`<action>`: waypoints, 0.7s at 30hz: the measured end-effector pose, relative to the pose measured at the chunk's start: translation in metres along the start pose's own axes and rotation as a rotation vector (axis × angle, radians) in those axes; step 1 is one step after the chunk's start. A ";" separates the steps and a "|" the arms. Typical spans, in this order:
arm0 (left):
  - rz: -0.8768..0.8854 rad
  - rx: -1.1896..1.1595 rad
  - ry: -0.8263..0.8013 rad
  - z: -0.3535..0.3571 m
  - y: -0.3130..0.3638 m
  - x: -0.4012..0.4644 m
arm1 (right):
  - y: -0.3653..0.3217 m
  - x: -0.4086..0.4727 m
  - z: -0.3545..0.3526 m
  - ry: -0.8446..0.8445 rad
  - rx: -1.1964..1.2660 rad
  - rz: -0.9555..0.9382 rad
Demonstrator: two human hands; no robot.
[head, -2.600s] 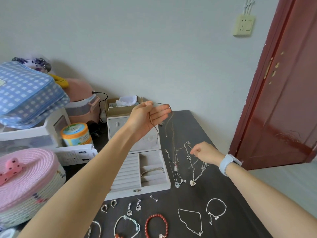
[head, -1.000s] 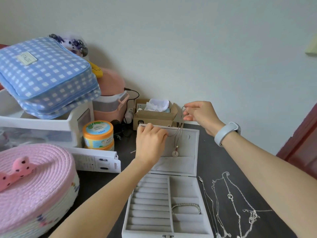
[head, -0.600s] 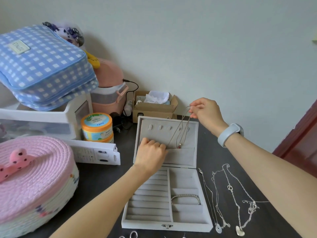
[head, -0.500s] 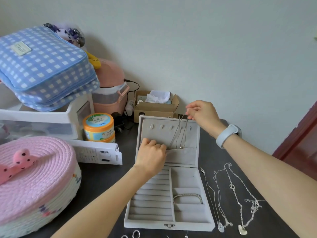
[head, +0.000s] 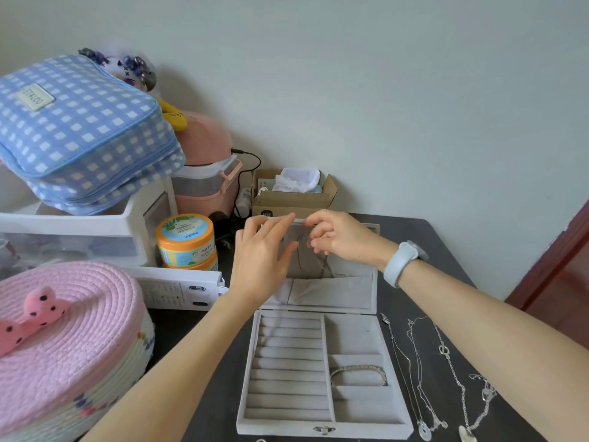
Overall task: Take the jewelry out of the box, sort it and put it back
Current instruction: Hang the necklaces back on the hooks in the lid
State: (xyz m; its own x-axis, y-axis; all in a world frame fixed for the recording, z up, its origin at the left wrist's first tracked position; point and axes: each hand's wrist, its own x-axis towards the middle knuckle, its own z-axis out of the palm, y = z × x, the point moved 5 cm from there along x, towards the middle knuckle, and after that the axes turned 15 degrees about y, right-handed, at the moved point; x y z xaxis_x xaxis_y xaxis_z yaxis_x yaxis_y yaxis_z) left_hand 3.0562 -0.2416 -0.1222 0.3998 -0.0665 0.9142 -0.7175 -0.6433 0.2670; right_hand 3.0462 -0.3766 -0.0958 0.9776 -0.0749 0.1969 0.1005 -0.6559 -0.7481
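Your left hand [head: 259, 260] has come up off the pocket, fingers spread at the lid [head: 331, 260], mid-frame. Your right hand [head: 334, 239] pinches the necklace [head: 322, 263] there; you're hanging it, so catch its hook next.

A plain pale wall [head: 382, 90] fills the upper view, evenly lit by soft daylight. Against it stands a dark surface [head: 414, 231], its far edge touching the wall beyond the fingers. Right of the fingers, at the frame's edge, a dark red wooden door [head: 570, 269] meets the wall.
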 end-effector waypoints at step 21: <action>0.165 0.007 0.000 0.016 0.016 -0.006 | 0.023 -0.027 -0.006 0.153 0.076 -0.015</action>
State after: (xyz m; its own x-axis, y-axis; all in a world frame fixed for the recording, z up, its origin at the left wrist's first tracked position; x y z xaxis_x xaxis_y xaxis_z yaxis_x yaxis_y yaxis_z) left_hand 3.0513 -0.2633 -0.1280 0.2766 -0.1720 0.9455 -0.7698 -0.6286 0.1109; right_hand 3.0214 -0.3945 -0.1144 0.9369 -0.1821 0.2984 0.1346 -0.5999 -0.7887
